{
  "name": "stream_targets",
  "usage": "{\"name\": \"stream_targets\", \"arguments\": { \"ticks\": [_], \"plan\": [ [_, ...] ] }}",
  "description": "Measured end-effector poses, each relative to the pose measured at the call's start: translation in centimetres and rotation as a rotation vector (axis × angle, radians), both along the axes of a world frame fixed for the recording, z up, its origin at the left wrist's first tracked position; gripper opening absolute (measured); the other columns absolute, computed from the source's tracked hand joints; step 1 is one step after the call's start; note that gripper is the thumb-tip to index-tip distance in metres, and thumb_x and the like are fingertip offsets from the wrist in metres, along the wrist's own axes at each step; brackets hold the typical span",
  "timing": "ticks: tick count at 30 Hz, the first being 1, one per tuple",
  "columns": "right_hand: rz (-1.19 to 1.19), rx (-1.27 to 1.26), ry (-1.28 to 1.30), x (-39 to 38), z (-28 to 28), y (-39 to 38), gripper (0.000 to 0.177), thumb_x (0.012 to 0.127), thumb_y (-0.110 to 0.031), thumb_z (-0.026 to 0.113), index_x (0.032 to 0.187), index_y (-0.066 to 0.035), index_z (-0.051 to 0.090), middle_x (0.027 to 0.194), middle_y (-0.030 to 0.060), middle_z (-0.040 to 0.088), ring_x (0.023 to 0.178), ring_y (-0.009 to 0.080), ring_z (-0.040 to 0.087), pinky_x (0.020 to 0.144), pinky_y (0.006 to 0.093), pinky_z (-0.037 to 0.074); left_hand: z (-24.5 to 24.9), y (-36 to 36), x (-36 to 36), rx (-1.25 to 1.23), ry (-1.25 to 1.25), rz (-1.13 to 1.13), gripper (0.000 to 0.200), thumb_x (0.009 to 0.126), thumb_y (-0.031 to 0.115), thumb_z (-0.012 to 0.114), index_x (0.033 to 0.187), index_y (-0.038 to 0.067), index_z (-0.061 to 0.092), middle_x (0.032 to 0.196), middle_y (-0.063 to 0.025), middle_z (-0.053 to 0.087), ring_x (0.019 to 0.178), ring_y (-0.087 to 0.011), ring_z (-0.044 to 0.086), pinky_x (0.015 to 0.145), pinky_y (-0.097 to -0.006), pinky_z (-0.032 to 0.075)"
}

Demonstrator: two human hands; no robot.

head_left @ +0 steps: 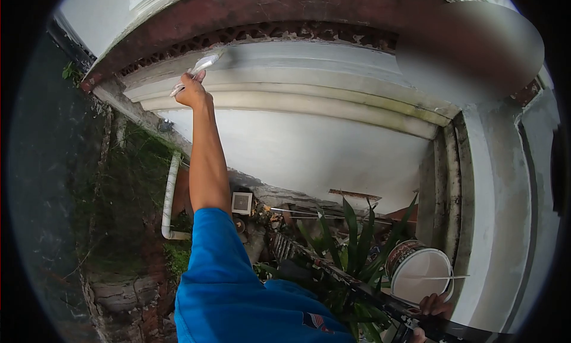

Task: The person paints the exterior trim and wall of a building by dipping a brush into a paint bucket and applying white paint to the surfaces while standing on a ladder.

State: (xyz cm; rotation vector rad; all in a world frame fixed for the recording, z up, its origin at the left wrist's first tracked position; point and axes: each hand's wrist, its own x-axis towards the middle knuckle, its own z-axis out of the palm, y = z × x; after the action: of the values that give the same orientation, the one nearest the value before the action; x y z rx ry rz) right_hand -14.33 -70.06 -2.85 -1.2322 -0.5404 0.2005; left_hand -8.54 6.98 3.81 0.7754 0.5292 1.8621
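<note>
The left hand point(191, 93) is raised and closed around a paintbrush point(199, 66), whose bristles touch the upper edge of the wall's moulding point(285, 87). The right hand point(435, 306) curls its fingers on the bucket point(419, 268), low beside the corner. Bare wall point(297, 146) lies open between them, above a plant point(351, 248).
</note>
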Motion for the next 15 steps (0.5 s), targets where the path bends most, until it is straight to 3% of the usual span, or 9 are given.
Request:
{"name": "stream_targets", "arguments": {
  "ticks": [2,3,6,8,11,15],
  "plan": [
    [-0.074,-0.028,0.021,-0.7,1.6,1.7,0.054,0.057,-0.024,0.082,0.088,-0.011,0.039,0.081,0.0032,0.039,0.068,0.0132,0.039,0.059,0.0257,0.031,-0.1,2.6,0.8,-0.053,-0.004,0.08,0.016,0.08,-0.001,0.056,0.083,-0.014,0.047,0.085,-0.0213,0.058,0.057,-0.0239,0.063,0.051,-0.0287,0.059],
    [-0.103,-0.039,0.028,-1.0,2.1,2.3,0.055,0.057,-0.024,0.082,0.088,-0.011,0.039,0.081,0.0031,0.039,0.068,0.0131,0.039,0.059,0.0256,0.031,-0.9,4.2,0.9,-0.045,0.149,0.122,0.018,0.079,0.0,0.058,0.084,-0.013,0.046,0.084,-0.0204,0.059,0.059,-0.023,0.062,0.053,-0.0302,0.06],
    [-0.164,-0.067,0.048,-1.5,2.9,3.2,0.056,0.056,-0.024,0.082,0.088,-0.011,0.039,0.081,0.0028,0.038,0.068,0.0127,0.039,0.058,0.0254,0.031,-2.7,7.0,1.8,0.002,0.236,0.25,0.019,0.077,-0.001,0.06,0.084,-0.011,0.045,0.083,-0.0194,0.059,0.06,-0.0223,0.062,0.054,-0.0325,0.061],
    [-0.191,-0.074,0.049,-1.6,3.2,3.8,0.056,0.056,-0.025,0.083,0.088,-0.011,0.039,0.08,0.0026,0.038,0.068,0.0125,0.038,0.058,0.0253,0.03,-3.8,7.7,2.9,-0.024,0.302,0.204,0.021,0.076,0.0,0.062,0.085,-0.009,0.045,0.081,-0.0188,0.059,0.061,-0.0223,0.062,0.055,-0.0341,0.062],
    [-0.196,-0.088,0.067,-1.7,3.9,4.2,0.056,0.055,-0.026,0.083,0.087,-0.012,0.039,0.081,0.0025,0.038,0.068,0.0123,0.038,0.058,0.025,0.03,-4.9,5.5,5.2,-0.014,0.332,0.168,0.022,0.075,0.002,0.062,0.083,-0.008,0.044,0.079,-0.0183,0.059,0.06,-0.023,0.062,0.053,-0.0345,0.061],
    [-0.207,-0.064,0.05,-1.7,3.6,4.4,0.056,0.056,-0.026,0.083,0.087,-0.011,0.039,0.082,0.0029,0.037,0.069,0.0122,0.038,0.058,0.025,0.03,-3.1,-3.3,8.8,-0.055,0.354,0.024,0.016,0.074,0.003,0.057,0.08,-0.005,0.044,0.077,-0.0169,0.057,0.058,-0.0215,0.059,0.05,-0.0346,0.06]
  ]
}}
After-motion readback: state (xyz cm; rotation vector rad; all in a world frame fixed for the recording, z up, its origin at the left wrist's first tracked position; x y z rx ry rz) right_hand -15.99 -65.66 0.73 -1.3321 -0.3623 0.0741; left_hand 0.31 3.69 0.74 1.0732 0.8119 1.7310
